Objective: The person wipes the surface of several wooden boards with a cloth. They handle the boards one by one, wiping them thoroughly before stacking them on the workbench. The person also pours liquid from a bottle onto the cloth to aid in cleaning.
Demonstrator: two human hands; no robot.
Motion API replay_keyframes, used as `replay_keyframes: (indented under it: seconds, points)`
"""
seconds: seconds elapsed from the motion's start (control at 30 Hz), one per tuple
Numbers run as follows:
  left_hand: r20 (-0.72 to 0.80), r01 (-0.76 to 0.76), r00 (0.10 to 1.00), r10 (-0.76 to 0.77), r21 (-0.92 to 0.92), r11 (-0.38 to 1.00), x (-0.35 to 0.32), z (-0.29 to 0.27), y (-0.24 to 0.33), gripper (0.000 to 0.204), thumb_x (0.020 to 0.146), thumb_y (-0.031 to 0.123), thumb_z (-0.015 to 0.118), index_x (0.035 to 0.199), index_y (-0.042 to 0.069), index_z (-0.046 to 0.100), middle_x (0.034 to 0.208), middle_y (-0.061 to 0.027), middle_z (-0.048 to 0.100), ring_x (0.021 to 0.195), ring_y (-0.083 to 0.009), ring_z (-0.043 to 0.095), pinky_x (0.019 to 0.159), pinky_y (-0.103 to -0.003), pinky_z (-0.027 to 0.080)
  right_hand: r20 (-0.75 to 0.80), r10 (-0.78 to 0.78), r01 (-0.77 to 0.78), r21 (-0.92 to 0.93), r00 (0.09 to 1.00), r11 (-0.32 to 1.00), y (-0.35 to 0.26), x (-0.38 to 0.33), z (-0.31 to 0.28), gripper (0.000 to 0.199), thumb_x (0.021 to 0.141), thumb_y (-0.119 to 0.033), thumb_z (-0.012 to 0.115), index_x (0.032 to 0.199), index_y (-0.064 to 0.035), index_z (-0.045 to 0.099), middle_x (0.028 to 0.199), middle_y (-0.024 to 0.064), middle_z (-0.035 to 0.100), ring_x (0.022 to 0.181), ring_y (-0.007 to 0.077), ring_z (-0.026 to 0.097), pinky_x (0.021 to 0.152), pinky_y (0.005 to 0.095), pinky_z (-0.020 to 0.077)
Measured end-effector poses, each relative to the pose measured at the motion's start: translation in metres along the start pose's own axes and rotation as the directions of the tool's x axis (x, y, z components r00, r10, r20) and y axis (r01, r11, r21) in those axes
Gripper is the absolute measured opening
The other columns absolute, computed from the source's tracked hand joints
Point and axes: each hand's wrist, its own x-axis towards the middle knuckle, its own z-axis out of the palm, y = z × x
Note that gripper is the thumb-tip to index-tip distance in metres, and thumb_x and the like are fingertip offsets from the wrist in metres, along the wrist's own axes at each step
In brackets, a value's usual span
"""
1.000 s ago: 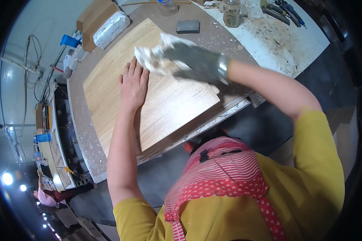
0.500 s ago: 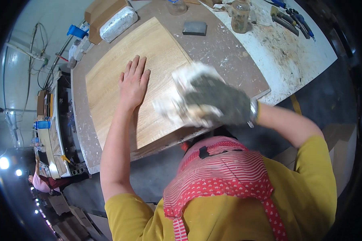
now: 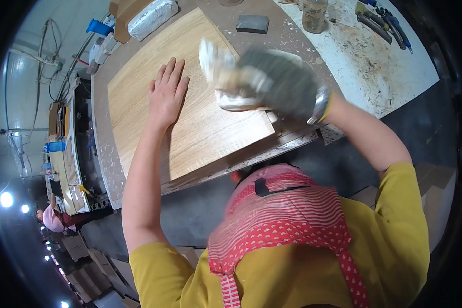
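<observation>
The bare left hand lies flat, fingers spread, on the wooden panel; the gloved right hand grips a white rag on the desk.

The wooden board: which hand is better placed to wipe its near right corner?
Probably the right hand: gloved, it holds the white cloth over the wooden board. The bare left hand lies flat, pressing the board.
</observation>
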Motion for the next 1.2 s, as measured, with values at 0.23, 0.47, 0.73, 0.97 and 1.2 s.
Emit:
replay_keyframes:
  seconds: [0.23,0.47,0.73,0.97,1.2]
  points:
    - [0.020,-0.009,1.000,0.009,0.030,1.000,0.002,-0.003,0.006,0.049,0.099,0.039,0.036,0.144,0.020,0.035,0.151,-0.0060,0.030,0.139,-0.0284,0.026,0.111,-0.050,0.019,0.370,0.057,-0.126,0.166,0.927,0.978,-0.027,-0.032,-0.002,0.033,0.087,-0.019,0.056,0.119,-0.0142,0.060,0.121,0.0112,0.058,0.116,0.0279,0.053,0.103,0.0453,0.0378]
    - [-0.001,0.004,1.000,-0.004,0.027,1.000,0.002,-0.002,0.002,0.049,0.098,0.040,0.037,0.142,0.019,0.039,0.150,-0.0063,0.033,0.138,-0.0285,0.029,0.110,-0.047,0.021,0.368,0.051,-0.064,0.024,0.928,0.998,-0.031,-0.035,0.006,0.032,0.085,-0.017,0.058,0.117,-0.0126,0.061,0.122,0.0132,0.057,0.118,0.0282,0.052,0.105,0.0441,0.0353]
    - [-0.014,-0.020,1.000,0.020,0.020,1.000,0.004,0.000,0.000,0.049,0.098,0.040,0.038,0.142,0.019,0.039,0.150,-0.0064,0.032,0.138,-0.0277,0.028,0.110,-0.047,0.020,0.158,-0.095,0.113,-0.104,0.983,0.988,0.043,-0.053,-0.063,0.053,0.081,-0.016,0.066,0.131,-0.0119,0.049,0.112,0.0138,0.060,0.101,0.0236,0.061,0.086,0.0348,0.0538]
    - [0.017,-0.024,1.000,0.023,0.021,0.999,0.002,-0.006,0.007,0.049,0.097,0.040,0.038,0.142,0.019,0.039,0.149,-0.0075,0.033,0.138,-0.0287,0.028,0.110,-0.048,0.021,0.299,-0.069,0.062,0.033,0.952,0.998,-0.028,-0.031,0.001,0.031,0.091,-0.030,0.051,0.117,-0.0135,0.058,0.118,0.0101,0.061,0.113,0.0246,0.057,0.099,0.0558,0.0381]
    - [0.033,0.008,0.999,-0.009,0.022,1.000,0.002,-0.008,0.006,0.048,0.099,0.039,0.037,0.142,0.019,0.038,0.150,-0.0075,0.032,0.139,-0.0297,0.026,0.110,-0.052,0.020,0.346,0.235,-0.200,-0.136,0.908,0.970,0.000,0.037,0.022,0.029,0.094,-0.032,0.051,0.108,-0.0090,0.060,0.104,0.0147,0.064,0.090,0.0276,0.064,0.079,0.0378,0.0510]
